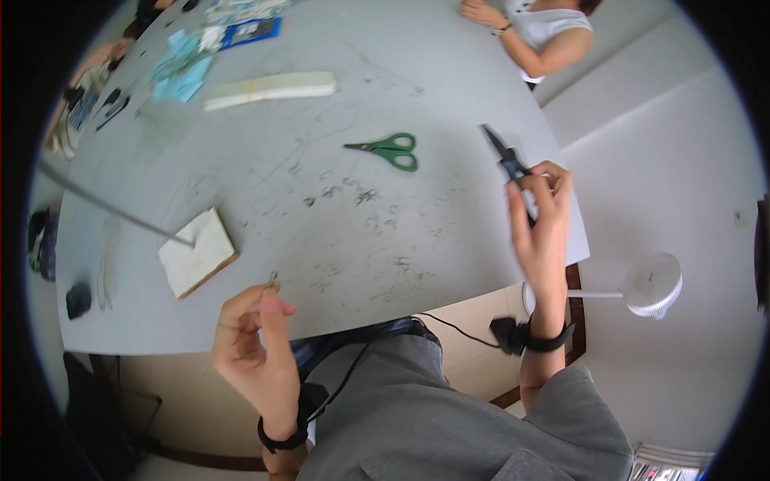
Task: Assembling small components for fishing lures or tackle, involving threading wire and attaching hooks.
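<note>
My left hand point(258, 341) is raised near the front edge of the table, thumb and fingers pinched on a small piece of bent wire point(273, 278). Only the wire's tip shows above the fingers. Over the table's right side, my right hand point(544, 210) grips dark long-nose pliers point(505, 152), their tip pointing away and to the left. Part of the handles is hidden in the palm. Between the hands and farther off lie green-handled scissors point(395, 151). Left of and beyond my left hand sits a white block point(196, 255) with a grey rod point(120, 210) meeting its top.
Dark wire scraps point(366, 196) are scattered over the grey table point(449, 88). Farther back lie a bundle of white strips point(273, 88) and a light-blue cloth point(180, 68). A small black object point(79, 301) rests at the left. Other people sit at the far sides.
</note>
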A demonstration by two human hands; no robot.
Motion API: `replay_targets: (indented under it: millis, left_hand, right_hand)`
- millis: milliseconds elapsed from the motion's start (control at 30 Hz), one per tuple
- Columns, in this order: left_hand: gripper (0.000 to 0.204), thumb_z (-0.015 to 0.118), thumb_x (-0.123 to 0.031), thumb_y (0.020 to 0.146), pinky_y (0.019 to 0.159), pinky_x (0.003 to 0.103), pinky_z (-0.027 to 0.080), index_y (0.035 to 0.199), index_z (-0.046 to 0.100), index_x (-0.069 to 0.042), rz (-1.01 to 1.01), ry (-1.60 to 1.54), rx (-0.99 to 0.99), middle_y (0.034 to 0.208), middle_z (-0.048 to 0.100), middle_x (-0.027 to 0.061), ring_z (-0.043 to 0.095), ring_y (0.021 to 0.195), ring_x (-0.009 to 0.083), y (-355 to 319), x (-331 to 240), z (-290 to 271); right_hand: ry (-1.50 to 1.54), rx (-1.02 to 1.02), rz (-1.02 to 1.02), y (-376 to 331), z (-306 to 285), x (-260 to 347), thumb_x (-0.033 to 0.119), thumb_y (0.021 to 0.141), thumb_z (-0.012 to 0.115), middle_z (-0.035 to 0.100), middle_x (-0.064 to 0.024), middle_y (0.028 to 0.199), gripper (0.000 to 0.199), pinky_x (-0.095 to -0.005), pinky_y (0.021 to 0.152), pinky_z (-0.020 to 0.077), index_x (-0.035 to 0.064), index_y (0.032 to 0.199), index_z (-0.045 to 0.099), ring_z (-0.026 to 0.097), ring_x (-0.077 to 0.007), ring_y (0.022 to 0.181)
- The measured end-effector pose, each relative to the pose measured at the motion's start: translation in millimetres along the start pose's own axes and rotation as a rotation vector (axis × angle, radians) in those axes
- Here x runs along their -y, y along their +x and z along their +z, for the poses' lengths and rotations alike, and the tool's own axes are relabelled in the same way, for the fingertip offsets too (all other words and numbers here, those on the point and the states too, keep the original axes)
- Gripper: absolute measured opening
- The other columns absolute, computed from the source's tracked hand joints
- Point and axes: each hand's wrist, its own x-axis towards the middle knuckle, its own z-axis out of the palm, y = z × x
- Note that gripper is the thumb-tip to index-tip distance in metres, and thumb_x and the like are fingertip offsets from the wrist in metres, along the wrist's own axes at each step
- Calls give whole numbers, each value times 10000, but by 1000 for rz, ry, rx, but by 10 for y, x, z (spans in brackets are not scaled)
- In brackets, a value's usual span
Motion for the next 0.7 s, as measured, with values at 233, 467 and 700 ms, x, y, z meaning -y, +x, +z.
replay_targets:
  millis: [233, 467, 700]
  left_hand:
    - [60, 605, -23, 887, 666, 196, 431, 927, 604, 22, 28, 8, 104, 793, 638, 69, 586, 684, 80, -4, 13, -24]
    - [60, 603, 32, 861, 613, 185, 423, 920, 611, 34, 53, -16, 107, 771, 642, 73, 588, 652, 77, -32, 8, -3]
    - [56, 611, 32, 855, 562, 177, 394, 911, 618, 32, 29, -30, 110, 723, 640, 63, 575, 604, 68, 33, 15, -65]
  right_hand:
    - [-350, -77, 329, -185, 14, -1618, 169, 886, 605, 509, -258, 1003, 223, -428, 786, 441, -54, 886, 602, 535, -410, 902]
    - [-413, 10, 372, -325, 144, -1867, 248, 893, 589, 543, -164, 987, 235, -478, 790, 419, 16, 905, 552, 500, -362, 967]
    - [-380, 72, 41, 246, -25, -965, 162, 878, 606, 579, -152, 1025, 203, -436, 856, 423, 17, 1018, 587, 525, -358, 1007]
